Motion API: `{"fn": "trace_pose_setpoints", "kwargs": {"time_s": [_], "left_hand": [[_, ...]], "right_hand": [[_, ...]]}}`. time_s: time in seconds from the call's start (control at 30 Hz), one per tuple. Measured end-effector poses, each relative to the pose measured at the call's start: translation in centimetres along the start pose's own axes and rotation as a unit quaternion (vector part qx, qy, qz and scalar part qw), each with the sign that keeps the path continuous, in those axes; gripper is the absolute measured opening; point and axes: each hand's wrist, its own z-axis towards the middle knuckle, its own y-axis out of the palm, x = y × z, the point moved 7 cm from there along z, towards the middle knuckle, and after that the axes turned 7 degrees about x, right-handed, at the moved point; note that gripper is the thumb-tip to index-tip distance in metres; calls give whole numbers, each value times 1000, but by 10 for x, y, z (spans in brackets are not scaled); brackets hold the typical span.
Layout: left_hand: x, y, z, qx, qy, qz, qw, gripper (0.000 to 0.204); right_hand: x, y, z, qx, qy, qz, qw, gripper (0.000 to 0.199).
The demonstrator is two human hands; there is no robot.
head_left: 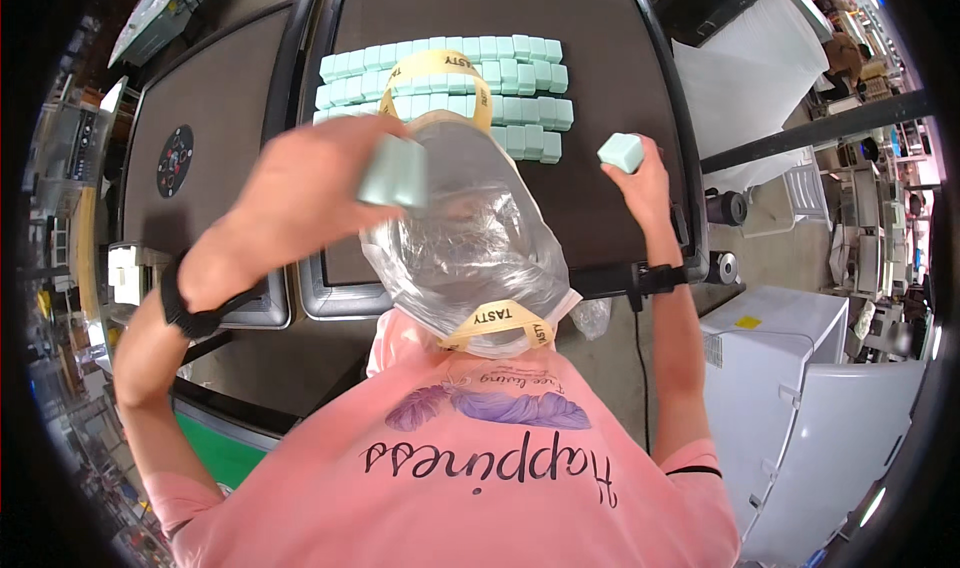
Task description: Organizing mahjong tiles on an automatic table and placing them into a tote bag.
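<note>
My left hand [285, 188] is closed around mint-green blocks [393, 173], two of which seem to show side by side. Motion blurs it over the left rim of an open bag [470, 243]. The bag has a shiny see-through lining and yellow ribbon handles, and it rests between the dark panel's near edge and my pink shirt. Off to the right, my right hand [648, 190] pinches a single mint-green block [621, 152] between its fingers. Several rows of matching blocks [530, 76] lie on the dark panel beyond the bag, which partly hides them.
The large black-framed panel [610, 38] carries the rows. A second dark panel [215, 78] stands at the left, with a round printed disc [175, 161] on it. White cabinets [765, 378] stand at the lower right, near a dark metal bar [800, 133]. A cable [641, 378] hangs below the panel.
</note>
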Motion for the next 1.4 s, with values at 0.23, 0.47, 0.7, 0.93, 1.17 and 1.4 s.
{"fn": "trace_pose_setpoints", "kwargs": {"time_s": [0.23,0.47,0.7,0.93,1.17,1.4], "left_hand": [[38,233,31,-436,52,143,887,50],[-30,385,39,-152,-16,-92,984,45],[-48,439,52,3,-17,-111,994,63],[-47,411,65,-105,-199,-151,963,89],[-36,294,86,-270,220,56,936,24],[-1,50,44,-133,-101,-332,928,15]], "right_hand": [[-23,20,-56,-29,12,105,994,56],[40,-15,-135,-5,135,120,983,56],[98,-36,-187,11,236,96,967,56],[86,-38,-162,-20,212,85,973,58],[-19,-75,-62,-13,10,39,999,56],[-229,-77,1,-120,-194,5,974,51]]}}
